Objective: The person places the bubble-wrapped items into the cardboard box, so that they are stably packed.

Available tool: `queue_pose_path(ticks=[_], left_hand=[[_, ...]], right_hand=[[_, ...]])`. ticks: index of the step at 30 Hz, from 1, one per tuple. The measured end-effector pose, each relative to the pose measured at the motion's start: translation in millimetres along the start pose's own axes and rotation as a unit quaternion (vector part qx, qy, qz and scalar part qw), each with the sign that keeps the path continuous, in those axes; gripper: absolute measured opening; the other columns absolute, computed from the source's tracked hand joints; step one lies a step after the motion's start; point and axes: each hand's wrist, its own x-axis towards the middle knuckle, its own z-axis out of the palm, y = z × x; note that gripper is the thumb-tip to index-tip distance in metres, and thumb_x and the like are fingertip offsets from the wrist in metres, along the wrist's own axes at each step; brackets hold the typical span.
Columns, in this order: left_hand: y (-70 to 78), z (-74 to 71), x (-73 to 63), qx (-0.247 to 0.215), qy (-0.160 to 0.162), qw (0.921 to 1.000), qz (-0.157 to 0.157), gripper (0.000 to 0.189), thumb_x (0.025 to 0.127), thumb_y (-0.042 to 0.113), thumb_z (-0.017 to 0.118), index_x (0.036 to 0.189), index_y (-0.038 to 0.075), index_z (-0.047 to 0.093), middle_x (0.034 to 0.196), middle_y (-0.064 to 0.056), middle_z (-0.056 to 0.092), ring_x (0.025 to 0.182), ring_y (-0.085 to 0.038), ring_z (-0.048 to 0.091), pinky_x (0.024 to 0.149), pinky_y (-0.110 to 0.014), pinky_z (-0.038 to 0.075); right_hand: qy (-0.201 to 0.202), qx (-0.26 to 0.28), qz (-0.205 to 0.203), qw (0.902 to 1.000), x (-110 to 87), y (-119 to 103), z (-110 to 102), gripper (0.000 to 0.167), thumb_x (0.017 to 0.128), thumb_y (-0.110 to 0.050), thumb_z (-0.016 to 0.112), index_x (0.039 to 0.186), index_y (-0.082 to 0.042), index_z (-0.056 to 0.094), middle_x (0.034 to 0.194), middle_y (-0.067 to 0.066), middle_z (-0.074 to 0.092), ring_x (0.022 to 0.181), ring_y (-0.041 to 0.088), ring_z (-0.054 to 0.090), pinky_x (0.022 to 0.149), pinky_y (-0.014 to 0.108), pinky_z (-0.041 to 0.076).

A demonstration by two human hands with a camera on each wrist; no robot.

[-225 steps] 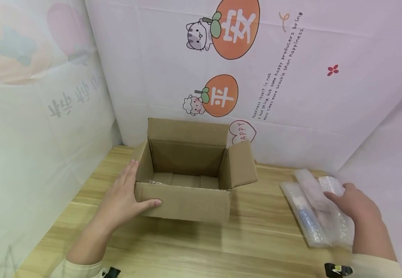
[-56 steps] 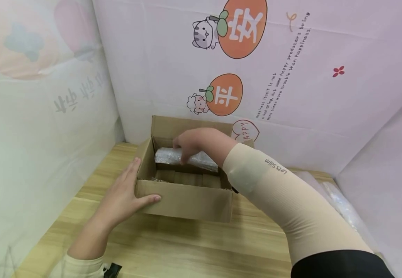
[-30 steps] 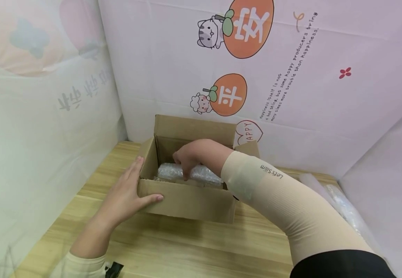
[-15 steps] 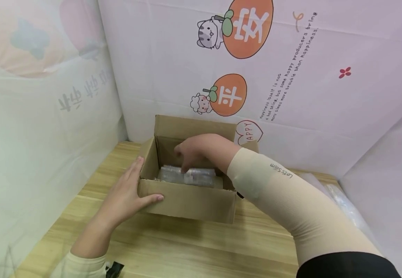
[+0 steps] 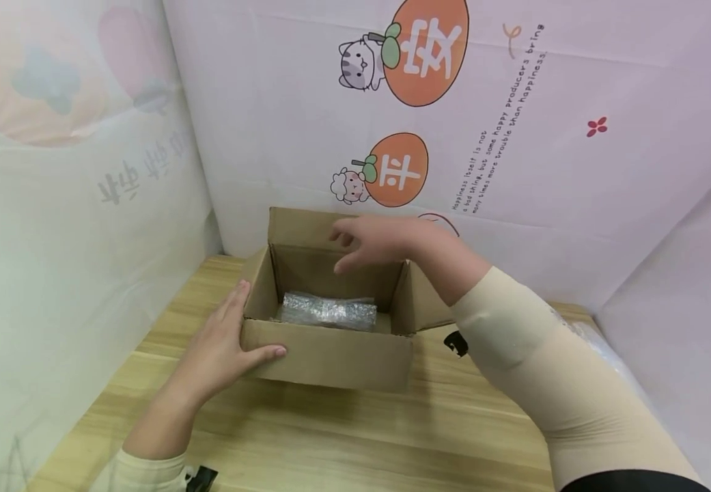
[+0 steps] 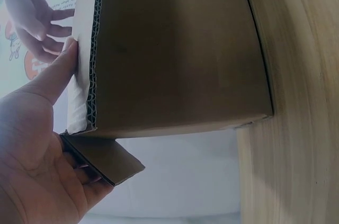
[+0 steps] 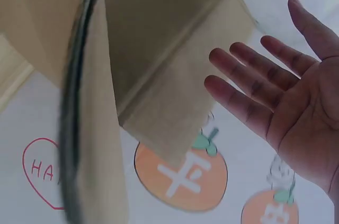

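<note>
Rising with fingers parted and nothing held, the right hand (image 5: 380, 239) had left the bubble-wrapped bundle (image 5: 329, 311) lying inside the cardboard box (image 5: 330, 357), apparently placed. The left hand (image 5: 215, 348) gripped the box's near left corner; more clear wrap (image 5: 601, 344) showed beyond the right sleeve (image 5: 595, 403).

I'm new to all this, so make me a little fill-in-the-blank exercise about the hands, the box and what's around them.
1. The left hand grips the cardboard box, while the right hand holds ____.
2. The bubble-wrapped packet lies ____ the box, not outside it.
3. The four-petalled flower print is ____ in colour.

Missing words: nothing; inside; red.
</note>
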Motion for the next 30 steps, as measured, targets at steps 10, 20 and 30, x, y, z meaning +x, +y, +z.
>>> queue_pose_path(ticks=[10, 20, 30], left_hand=[[1.9, 1.7, -0.1, 0.002, -0.005, 1.0000, -0.004, 0.126, 0.070, 0.077, 0.067, 0.159, 0.014, 0.003, 0.165, -0.012, 0.011, 0.148, -0.039, 0.020, 0.116, -0.061, 0.025], [0.2, 3.1, -1.5, 0.003, -0.006, 1.0000, -0.006, 0.127, 0.070, 0.079, 0.065, 0.159, 0.017, 0.000, 0.165, -0.011, 0.010, 0.148, -0.040, 0.020, 0.116, -0.063, 0.024], [-0.6, 3.7, -1.0, 0.004, -0.004, 1.0000, -0.005, 0.127, 0.070, 0.079, 0.065, 0.159, 0.016, 0.000, 0.165, -0.011, 0.010, 0.148, -0.040, 0.020, 0.116, -0.061, 0.024]], right_hand=[[0.138, 0.100, -0.003, 0.9854, -52.1, 36, -7, 0.064, 0.090, -0.048, 0.067, 0.144, -0.023, 0.043, 0.145, 0.000, 0.049, 0.125, 0.017, 0.057, 0.099, 0.041, 0.051], [0.247, 0.165, -0.005, 0.9548, -91.6, 67, 14, 0.062, 0.091, -0.049, 0.065, 0.144, -0.025, 0.041, 0.141, -0.004, 0.051, 0.125, 0.018, 0.056, 0.102, 0.046, 0.049], [0.358, 0.204, 0.010, 0.9113, -128.4, 101, 45, 0.064, 0.096, -0.036, 0.063, 0.151, -0.026, 0.032, 0.147, 0.001, 0.047, 0.129, 0.026, 0.053, 0.102, 0.051, 0.047]])
